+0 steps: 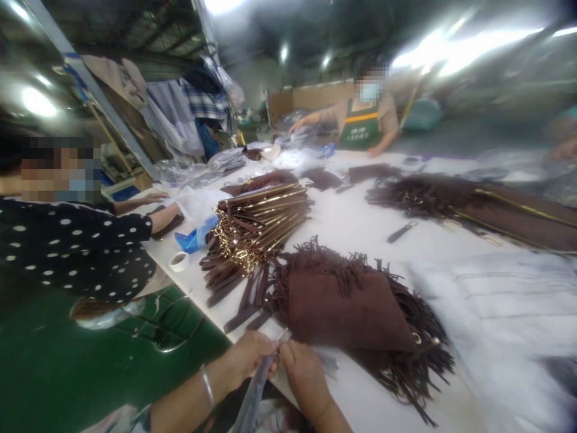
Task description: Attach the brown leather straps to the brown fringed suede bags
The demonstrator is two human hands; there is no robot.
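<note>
Low in the head view, my left hand (253, 359) and my right hand (303, 370) meet at the table's near edge, both with fingers pinched together. Between them is a long greyish-brown strap (255, 394), hanging down toward my lap, with a small metal fitting (283, 338) at its upper end. Blur hides how the fitting joins the strap. Just beyond my right hand lies a stack of brown fringed bags (347, 307). Past my left hand is a heap of brown straps (264, 222) with gold clasps and shiny gold edges.
A tape roll (179, 261) and a blue object (192, 239) lie near the left edge. White plastic bags (500, 300) cover the right side. More fringed brown pieces (433, 195) and one short strap (401, 231) lie farther back. Co-workers stand left and opposite.
</note>
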